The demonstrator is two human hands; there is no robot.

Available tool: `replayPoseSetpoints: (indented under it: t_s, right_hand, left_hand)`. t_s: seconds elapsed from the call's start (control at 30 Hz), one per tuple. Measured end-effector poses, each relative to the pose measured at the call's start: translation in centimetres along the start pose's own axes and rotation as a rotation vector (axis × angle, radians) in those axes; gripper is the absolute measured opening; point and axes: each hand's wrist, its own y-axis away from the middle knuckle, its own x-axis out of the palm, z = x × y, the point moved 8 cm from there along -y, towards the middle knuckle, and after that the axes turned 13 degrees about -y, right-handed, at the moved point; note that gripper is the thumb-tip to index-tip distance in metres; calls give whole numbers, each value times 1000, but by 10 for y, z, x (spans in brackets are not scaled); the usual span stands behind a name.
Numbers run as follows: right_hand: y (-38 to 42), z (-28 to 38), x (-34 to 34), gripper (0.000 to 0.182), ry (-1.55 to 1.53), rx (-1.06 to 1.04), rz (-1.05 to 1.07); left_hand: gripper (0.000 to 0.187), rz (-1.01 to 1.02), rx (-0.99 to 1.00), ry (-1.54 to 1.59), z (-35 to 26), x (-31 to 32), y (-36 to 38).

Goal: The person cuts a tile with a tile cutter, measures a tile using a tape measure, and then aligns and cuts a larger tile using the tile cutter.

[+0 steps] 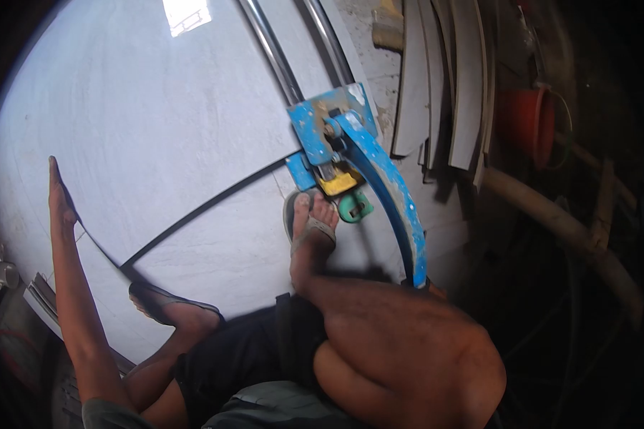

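My left hand (pixel 59 193) is seen edge-on at the far left, fingers stretched out and pressed together, at the side edge of a large pale tile (pixel 157 129). It appears to touch the tile rather than grip it. A blue manual tile cutter (pixel 311 129) with two steel rails (pixel 272 50) lies across the tile's right part. Its long blue handle (pixel 397 193) curves down toward my knee. A yellow part (pixel 340 181) sits under the cutter's head. My right hand is not visible; the handle's lower end disappears behind my leg.
Beside my sandaled foot (pixel 313 222) lies a green tape measure (pixel 355 207). Narrow tile strips (pixel 469 93) lean at the upper right, near a brush (pixel 388 27). Farther right are a red bucket (pixel 526 125) and a wooden pole (pixel 544 207). More strips (pixel 41 297) lie lower left.
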Motion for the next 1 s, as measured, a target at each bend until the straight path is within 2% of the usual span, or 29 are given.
replayPoseSetpoints:
  t_s: [0.07, 0.1, 0.13, 0.3, 0.4, 0.47, 0.6, 0.7, 0.8, 0.9, 0.97, 1.0]
  right_hand:
    - [3, 0, -3, 31, -31, 38, 8]
    - [3, 2, -2, 31, -32, 44, 7]
    - [1, 7, -2, 30, -19, 28, 4]
    - [-26, 58, 9, 29, 192, -185, -40]
    - [-36, 127, 26, 32, 329, -340, -87]
    - [-48, 170, 37, 33, 291, -411, -68]
    - [-93, 248, 57, 34, 306, -543, -36]
    - [-119, 326, 78, 31, 312, -547, 14]
    - [-139, 401, 95, 19, 329, -615, -48]
    - [-152, 468, 110, 23, 349, -754, 48]
    - [-160, 503, 118, 23, 547, -799, 25]
    - [-168, 517, 119, 18, 526, -729, -3]
  left_hand:
    - [83, 62, -42, 33, 0, 9, 6]
    - [84, 5, 42, 12, 5, -9, -13]
    - [86, 12, 23, 2, 5, -8, -12]
    - [93, -7, 10, -81, 0, 3, 1]
    - [94, -15, 7, -80, -5, 9, 10]
    - [96, 12, -3, -47, -9, 16, 17]
    - [99, -100, 16, -127, -6, 4, 13]
    - [101, -52, 19, -118, -2, 2, 5]
    - [104, -26, 2, -112, -4, 5, 10]
    - [107, -165, 7, -203, 7, -17, -9]
    - [108, -100, -14, -154, 4, -7, -1]
    - [108, -69, -19, -129, 1, -2, 3]
